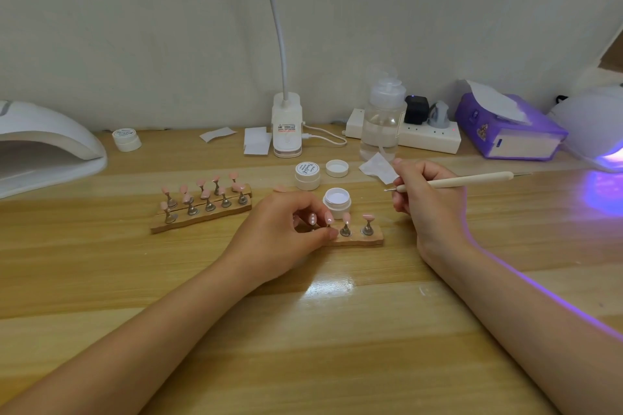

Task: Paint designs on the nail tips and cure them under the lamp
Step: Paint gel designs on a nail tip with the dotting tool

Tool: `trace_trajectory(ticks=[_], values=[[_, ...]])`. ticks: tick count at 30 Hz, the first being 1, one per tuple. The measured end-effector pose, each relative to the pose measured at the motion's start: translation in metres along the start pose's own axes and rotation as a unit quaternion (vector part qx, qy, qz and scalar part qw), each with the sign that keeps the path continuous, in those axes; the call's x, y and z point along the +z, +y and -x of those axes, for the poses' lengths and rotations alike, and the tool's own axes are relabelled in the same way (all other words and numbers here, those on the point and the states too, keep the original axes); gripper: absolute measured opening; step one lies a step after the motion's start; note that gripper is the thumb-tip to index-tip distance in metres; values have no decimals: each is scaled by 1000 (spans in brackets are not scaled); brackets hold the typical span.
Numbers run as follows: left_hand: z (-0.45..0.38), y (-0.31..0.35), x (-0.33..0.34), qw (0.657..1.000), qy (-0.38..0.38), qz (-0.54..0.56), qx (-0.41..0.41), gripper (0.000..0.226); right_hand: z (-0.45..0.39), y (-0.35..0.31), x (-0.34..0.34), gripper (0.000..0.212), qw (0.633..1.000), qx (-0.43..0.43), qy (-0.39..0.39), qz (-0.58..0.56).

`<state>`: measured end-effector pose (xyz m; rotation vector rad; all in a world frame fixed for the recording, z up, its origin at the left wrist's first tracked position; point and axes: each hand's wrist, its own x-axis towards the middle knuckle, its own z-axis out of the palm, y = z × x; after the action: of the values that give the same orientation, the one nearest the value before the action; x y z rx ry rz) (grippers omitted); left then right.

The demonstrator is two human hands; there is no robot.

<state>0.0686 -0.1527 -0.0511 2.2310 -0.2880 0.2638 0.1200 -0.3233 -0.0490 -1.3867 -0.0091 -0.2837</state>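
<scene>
Nail tips, glossy pink ovals on small metal stands, sit in a short wooden strip near the middle of the table, a glossy wood-grain surface. The left hand curls over the strip's left end, fingers pinching one stand whose tip carries white dots. The right hand grips a slim cream dotting tool, its fine metal point aimed left above an open white jar just behind the strip. A capped jar and a loose lid stand farther back. Two longer strips of pink tips lie to the left. One white domed lamp sits at the left edge; another, glowing violet, at the right edge.
</scene>
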Motion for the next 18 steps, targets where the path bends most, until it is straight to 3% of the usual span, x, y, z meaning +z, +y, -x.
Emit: trace_trajectory(ticks=[18], values=[[1,1,0,1000,-6,-6,16,25,0,1,0,35,1000,-9,-5,-4]])
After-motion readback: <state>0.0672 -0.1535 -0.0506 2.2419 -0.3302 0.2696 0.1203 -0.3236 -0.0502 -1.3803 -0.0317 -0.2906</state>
